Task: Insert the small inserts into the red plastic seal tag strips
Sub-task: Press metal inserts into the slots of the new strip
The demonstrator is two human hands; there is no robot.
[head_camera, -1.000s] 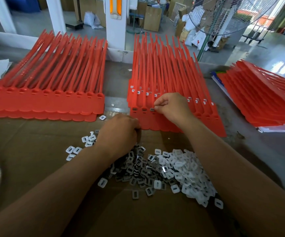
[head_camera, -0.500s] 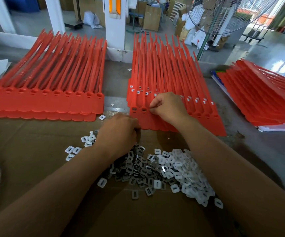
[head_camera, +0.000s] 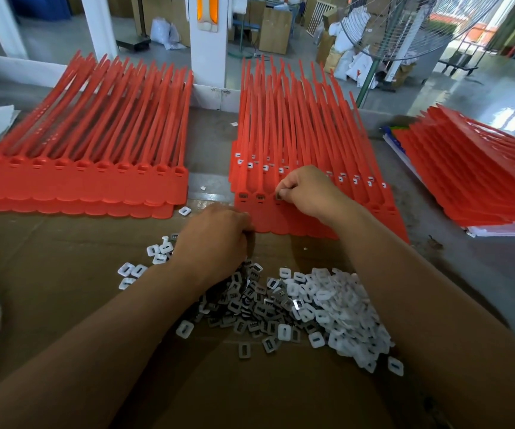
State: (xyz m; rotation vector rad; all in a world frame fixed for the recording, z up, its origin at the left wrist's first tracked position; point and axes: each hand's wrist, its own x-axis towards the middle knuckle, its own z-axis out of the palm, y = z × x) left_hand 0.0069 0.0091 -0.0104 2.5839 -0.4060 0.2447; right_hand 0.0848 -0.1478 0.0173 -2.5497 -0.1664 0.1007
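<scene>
Glossy red seal tag strips (head_camera: pixel 95 144) in 3 stacks, broad heads, thin tails, middle stack (head_camera: pixel 299 140) holding 2 seated grey inserts (head_camera: pixel 243 196), right hand (head_camera: pixel 307 190) pinching a 3rd insert (head_camera: pixel 279 196) beside them, left hand (head_camera: pixel 216 239) curled at its near edge, grip unclear, insert pile (head_camera: pixel 321 305) nearer.

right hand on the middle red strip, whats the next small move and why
Probably press the insert down until it seats. The right hand pinches it over the third socket of the front strip, and the two sockets to its left already hold dark inserts, so this one looks next in line. The left hand rests at the strip's near edge.
</scene>
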